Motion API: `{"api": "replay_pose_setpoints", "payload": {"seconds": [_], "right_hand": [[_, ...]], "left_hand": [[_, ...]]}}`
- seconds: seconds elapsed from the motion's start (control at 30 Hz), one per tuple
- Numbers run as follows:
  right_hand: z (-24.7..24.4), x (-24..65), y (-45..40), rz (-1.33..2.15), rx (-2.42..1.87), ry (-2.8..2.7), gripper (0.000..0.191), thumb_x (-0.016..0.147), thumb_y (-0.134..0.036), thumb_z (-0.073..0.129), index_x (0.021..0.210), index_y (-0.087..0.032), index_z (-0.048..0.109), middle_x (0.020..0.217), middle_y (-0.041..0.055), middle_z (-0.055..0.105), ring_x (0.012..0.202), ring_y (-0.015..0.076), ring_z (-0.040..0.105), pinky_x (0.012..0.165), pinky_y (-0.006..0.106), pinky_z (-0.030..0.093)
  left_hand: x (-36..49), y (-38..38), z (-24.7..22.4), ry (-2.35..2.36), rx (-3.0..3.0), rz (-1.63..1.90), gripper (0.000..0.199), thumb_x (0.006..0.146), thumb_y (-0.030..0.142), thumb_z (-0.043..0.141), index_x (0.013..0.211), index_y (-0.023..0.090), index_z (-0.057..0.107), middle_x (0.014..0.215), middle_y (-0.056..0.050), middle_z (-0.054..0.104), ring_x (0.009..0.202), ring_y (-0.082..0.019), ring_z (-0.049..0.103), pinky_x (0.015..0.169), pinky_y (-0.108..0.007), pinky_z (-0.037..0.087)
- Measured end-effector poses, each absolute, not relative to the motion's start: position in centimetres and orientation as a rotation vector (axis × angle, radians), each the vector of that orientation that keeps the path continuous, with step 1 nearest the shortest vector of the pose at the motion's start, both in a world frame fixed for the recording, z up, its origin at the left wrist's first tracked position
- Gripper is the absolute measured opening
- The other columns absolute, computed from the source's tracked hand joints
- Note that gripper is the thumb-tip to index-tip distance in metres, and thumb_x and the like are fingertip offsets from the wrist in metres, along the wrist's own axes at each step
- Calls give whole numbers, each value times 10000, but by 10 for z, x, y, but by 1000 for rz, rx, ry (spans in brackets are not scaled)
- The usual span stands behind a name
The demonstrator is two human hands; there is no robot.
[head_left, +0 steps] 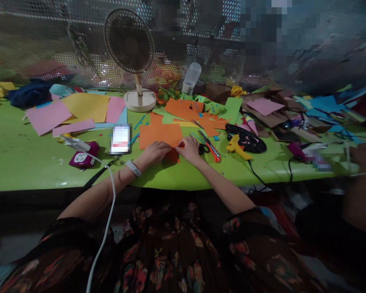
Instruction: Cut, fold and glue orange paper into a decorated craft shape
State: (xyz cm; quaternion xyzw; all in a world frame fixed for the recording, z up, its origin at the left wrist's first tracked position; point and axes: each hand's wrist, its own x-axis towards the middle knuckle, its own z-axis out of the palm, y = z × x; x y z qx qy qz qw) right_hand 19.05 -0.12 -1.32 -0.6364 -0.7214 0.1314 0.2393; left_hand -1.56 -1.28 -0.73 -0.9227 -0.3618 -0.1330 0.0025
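Observation:
My left hand (156,152), with a white band at the wrist, is closed on a small piece of orange paper (173,155) near the table's front. My right hand (189,149) pinches the same piece from the other side, the fingertips of both hands almost meeting. Its exact shape is partly hidden by my fingers. Just behind lies a larger orange sheet (160,134), flat on the green tabletop. Close to the right hand are black-handled scissors (204,148) and a red-and-black cutter knife (214,152).
A yellow glue gun (238,148) lies by a black tray (253,140) at right. A phone (120,138), a purple power socket (84,155) and a white cable (111,195) are at left. Behind stand a fan (139,99) and a plastic bottle (191,77). Another person's arm (361,183) shows far right.

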Motion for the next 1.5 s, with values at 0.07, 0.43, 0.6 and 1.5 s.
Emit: {"api": "replay_pose_setpoints", "payload": {"seconds": [0.07, 0.43, 0.6, 1.5], "right_hand": [[-12, 194, -2, 367, -1722, -1973, 120, 805, -319, 704, 870, -223, 671, 1109, 97, 636, 1146, 324, 514, 981, 455, 388], [-2, 224, -20, 529, -1736, -2129, 678, 728, -400, 782, 1350, -219, 584, 1592, 152, 332, 1507, 386, 182, 1185, 569, 186], [-5, 223, -24, 614, -1763, -2160, 844, 724, -459, 774, 1471, -209, 471, 1640, 165, 233, 1537, 407, 66, 1200, 599, 141], [-10, 222, -19, 532, -1638, -2098, 615, 821, -293, 662, 1412, -158, 559, 1512, 158, 485, 1485, 329, 298, 1207, 527, 228]], "left_hand": [[-18, -13, -12, -1094, -2957, -463, 376, 945, 109, 473, 1267, 193, 650, 1310, -127, 669, 1160, -235, 647, 990, -408, 517], [-26, -8, -25, -1018, -3077, -551, 463, 916, 40, 463, 1329, 186, 611, 1402, -129, 616, 1288, -200, 593, 1106, -397, 465], [-28, -10, -22, -1029, -3103, -500, 489, 903, 3, 461, 1344, 160, 600, 1420, -144, 594, 1298, -213, 586, 1112, -397, 462], [-27, -8, -19, -886, -3074, -451, 320, 1005, 209, 464, 1288, 162, 606, 1374, -163, 630, 1260, -219, 613, 1089, -413, 478]]}}
